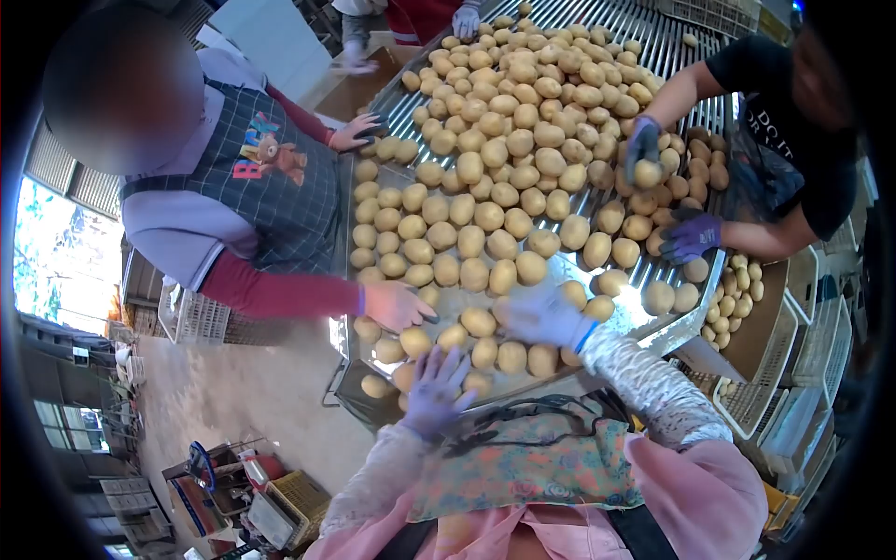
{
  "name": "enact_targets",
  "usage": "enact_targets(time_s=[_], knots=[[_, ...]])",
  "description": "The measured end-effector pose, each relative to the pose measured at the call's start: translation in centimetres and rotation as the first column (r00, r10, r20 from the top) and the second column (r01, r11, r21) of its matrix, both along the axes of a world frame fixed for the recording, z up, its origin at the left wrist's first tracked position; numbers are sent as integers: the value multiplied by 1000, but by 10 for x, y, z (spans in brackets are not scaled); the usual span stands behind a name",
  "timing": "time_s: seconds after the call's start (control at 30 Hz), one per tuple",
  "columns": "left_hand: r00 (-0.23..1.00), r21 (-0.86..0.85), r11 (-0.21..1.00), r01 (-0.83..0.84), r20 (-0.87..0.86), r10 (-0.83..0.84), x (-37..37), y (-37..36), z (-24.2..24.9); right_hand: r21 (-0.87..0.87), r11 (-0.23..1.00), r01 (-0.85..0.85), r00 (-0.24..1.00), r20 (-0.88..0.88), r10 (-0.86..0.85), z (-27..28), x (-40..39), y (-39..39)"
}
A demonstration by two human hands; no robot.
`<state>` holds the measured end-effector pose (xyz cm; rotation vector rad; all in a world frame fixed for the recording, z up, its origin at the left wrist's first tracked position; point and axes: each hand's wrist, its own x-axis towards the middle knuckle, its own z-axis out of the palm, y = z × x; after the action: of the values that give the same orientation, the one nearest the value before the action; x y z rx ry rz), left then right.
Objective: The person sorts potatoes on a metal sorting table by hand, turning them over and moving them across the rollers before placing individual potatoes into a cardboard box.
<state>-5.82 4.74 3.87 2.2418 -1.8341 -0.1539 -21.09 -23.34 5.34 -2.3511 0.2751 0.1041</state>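
Note:
Tan oval potatoes [502,245] cover the metal sorting table in front of me. My left hand [436,390], in a lavender glove, rests over the potatoes at the near edge with its fingers spread. Just left of it lies a potato [377,385]. My right hand [544,315], in a pale glove with a blue cuff edge, reaches left across the front rows. Its fingers are smeared by motion and overlap a potato [478,322]; I cannot tell whether it holds one.
At the left, a person's bare-looking hand [397,306] is at the front potatoes. Across on the right, another person's gloved hand [644,154] holds a potato above the metal rollers [403,112]. Crates [756,397] stand at the right; more potatoes are heaped at the back.

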Motion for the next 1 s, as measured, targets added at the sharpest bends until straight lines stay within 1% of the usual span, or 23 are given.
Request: enact_targets(time_s=[0.07,0.13,0.17,0.23,0.27,0.3,0.37,0.4,0.43,0.47,0.5,0.57,0.6,0.63,0.67,0.7,0.73,0.77,0.8,0.87,0.9,0.93,1.0], knots=[[1000,131,991,10,-2,-9,17,24,13,-429,804,411,867,458,-198,-7,-6,-38],[996,74,993,-91,1,91,27,7,1,-592,640,489,871,285,-401,1,10,-52],[981,13,981,-194,3,194,35,-5,-5,-586,647,488,872,283,-400,6,23,-54],[954,0,959,-284,97,282,29,-49,-20,-448,781,434,827,-146,-543,15,50,-56],[915,-16,931,-364,179,361,19,-66,-25,-298,796,527,811,-103,-576,3,53,-54],[916,-17,933,-360,184,357,9,-78,-24,-295,794,532,809,-100,-579,4,49,-52],[955,54,970,-236,197,222,-8,-99,-16,-67,834,548,834,-27,-551,13,33,-51],[955,48,971,-235,195,221,-12,-95,-18,152,758,635,769,-30,-638,4,19,-51],[993,-30,993,-115,14,115,-18,-85,-20,150,754,639,765,-29,-643,-4,0,-51],[987,-127,992,-4,-158,-16,-20,-81,-21,379,714,589,767,15,-641,-8,-20,-50],[987,-127,992,4,-162,-25,-11,-82,-7,586,640,497,762,58,-645,-12,-41,-48],[969,174,981,81,-246,-37,22,-71,38,680,548,487,608,187,-772,13,-104,-32],[988,165,986,-25,-149,50,38,-66,38,775,362,517,491,78,-868,54,-131,-18],[990,139,982,-128,-47,136,52,-67,34,643,470,604,362,305,-881,34,-172,-23],[991,135,984,-117,-55,126,62,-72,22,503,465,729,259,426,-867,24,-215,-36],[964,44,964,-261,60,258,71,-76,4,358,418,835,174,549,-818,18,-252,-49],[905,-61,920,-388,162,392,76,-80,-11,-24,251,968,209,634,-745,25,-285,-63],[910,-60,924,-378,160,382,72,-93,-22,-382,-1,924,282,684,-673,36,-304,-71],[927,-105,943,-316,178,330,57,-116,-34,-386,-13,922,277,684,-674,41,-306,-69],[952,-137,963,-233,169,255,8,-155,-36,-450,72,890,284,423,-861,52,-299,-67],[963,-115,970,-212,143,228,-17,-163,-25,-619,136,773,502,468,-727,34,-290,-67],[964,-113,972,-205,145,221,-30,-160,-15,-500,405,766,560,207,-803,57,-253,-58],[984,-112,978,178,25,-176,-51,-140,-3,-609,526,593,769,237,-593,29,-221,-44]])
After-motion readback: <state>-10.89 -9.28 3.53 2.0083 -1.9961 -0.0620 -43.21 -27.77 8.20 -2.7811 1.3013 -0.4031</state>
